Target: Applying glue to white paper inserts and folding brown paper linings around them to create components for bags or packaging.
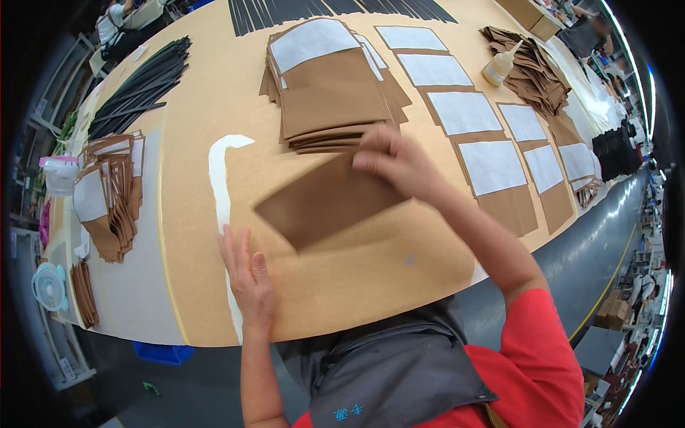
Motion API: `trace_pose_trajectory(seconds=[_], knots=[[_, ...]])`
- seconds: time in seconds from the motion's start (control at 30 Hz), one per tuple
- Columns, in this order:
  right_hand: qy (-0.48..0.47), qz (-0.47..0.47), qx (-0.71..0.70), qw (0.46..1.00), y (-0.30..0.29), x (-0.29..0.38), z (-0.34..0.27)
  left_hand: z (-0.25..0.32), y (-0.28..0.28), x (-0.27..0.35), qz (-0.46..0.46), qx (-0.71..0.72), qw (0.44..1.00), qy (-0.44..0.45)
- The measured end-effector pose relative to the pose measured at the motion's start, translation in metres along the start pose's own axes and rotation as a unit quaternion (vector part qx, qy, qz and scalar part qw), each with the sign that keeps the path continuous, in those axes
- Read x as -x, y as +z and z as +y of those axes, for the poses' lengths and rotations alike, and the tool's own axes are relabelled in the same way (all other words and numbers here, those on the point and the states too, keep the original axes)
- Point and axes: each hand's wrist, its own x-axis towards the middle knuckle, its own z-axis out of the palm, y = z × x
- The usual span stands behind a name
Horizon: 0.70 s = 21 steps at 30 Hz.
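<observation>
Pinched by a corner in my right hand (pixel 393 160) is a brown sheet panel (pixel 326 200), blurred and held above the table (pixel 369 278). Just beyond it lies a stack of brown panels (pixel 332 99) with white patches on top. My left hand (pixel 246 281) is spread, fingers apart and holding nothing, over a white strip (pixel 218 176) that curves at its far end. To the right, rows of brown panels with white rectangles (pixel 463 112) overlap one another on the tabletop.
At the left are a bundle of dark strips (pixel 142 85), a pile of brown and white pieces (pixel 109 198) and a small light-blue fan (pixel 49 287). A glue bottle (pixel 500 67) stands by a brown heap (pixel 535 75) at the far right. More dark strips (pixel 332 10) lie along the back.
</observation>
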Motion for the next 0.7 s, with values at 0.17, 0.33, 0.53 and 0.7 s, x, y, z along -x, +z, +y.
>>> trace_pose_trajectory(seconds=[0.17, 0.33, 0.53, 0.7], knots=[[0.078, 0.081, -0.095, 0.989, -0.057, -0.093, 0.015, -0.006, 0.013, -0.006, -0.011, 0.008, 1.000, 0.006], [0.022, 0.099, 0.229, 0.968, -0.128, -0.063, 0.039, -0.001, 0.004, -0.009, -0.013, 0.014, 1.000, -0.013], [0.194, 0.033, 0.295, 0.935, -0.141, 0.131, -0.012, 0.003, 0.002, -0.010, -0.003, 0.006, 1.000, -0.016], [0.116, 0.051, 0.466, 0.876, -0.111, 0.231, -0.005, -0.004, 0.006, -0.009, -0.004, -0.019, 1.000, 0.000]])
